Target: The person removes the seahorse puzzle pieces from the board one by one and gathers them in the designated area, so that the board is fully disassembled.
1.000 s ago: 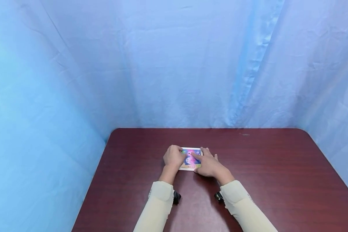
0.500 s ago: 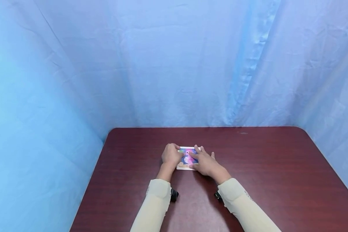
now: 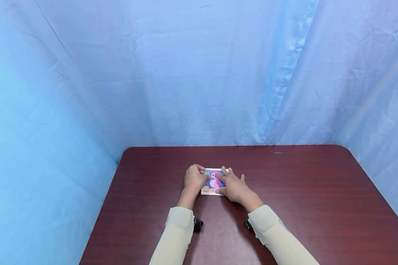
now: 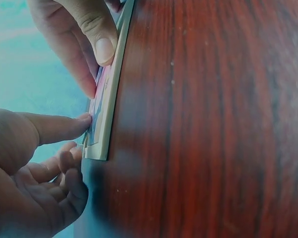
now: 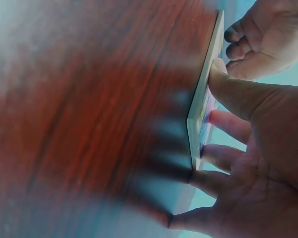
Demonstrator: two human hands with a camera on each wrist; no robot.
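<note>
A small wooden picture puzzle, with a pink animal on blue inside a pale frame, lies flat on the table. My left hand holds its left side, thumb over the picture and other fingers curled by the edge. In the left wrist view, that thumb touches the picture near the corner of the pale frame. My right hand spreads over the right side. In the right wrist view its thumb rests at the near rim, two fingertips touch the picture, and the outermost finger reaches the tabletop.
The dark red wood-grain table extends around the puzzle. Pale blue curtains hang behind it and at both sides. Black wrist cameras sit under the cream sleeves.
My right hand has slid a little left and farther over the puzzle, its fingers now reaching the far rim. The left hand keeps its place on the left side. The head view has shifted slightly.
</note>
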